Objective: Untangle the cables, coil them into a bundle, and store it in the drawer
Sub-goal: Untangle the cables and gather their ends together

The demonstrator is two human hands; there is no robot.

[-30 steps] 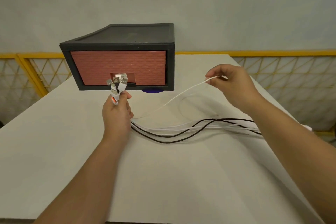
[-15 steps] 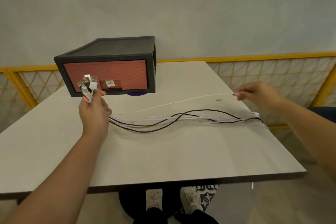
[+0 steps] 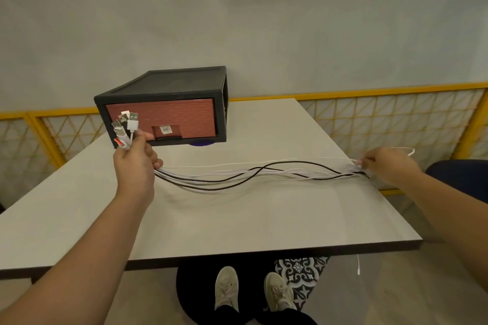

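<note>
Head view: your left hand point(image 3: 134, 163) is fisted round the metal USB plugs point(image 3: 128, 124) of the thin white and black rubbery cables point(image 3: 250, 175). They sag along the pale matte surface point(image 3: 237, 219) to your right hand point(image 3: 388, 166), which pinches their far ends. They look light, limp and slick, so coil from the plugs.

A plain grey wall point(image 3: 237, 21) fills the upper half, evenly lit. In front of it stands a white table point(image 3: 237, 219) with a dark edge. A yellow railing point(image 3: 396, 87) with lattice panels runs behind the table on both sides. A dark blue chair point(image 3: 459, 174) shows at the right edge. Below, the floor point(image 3: 396, 285) is beige-grey, with a black-and-white patterned patch point(image 3: 301, 268) under the table.
</note>
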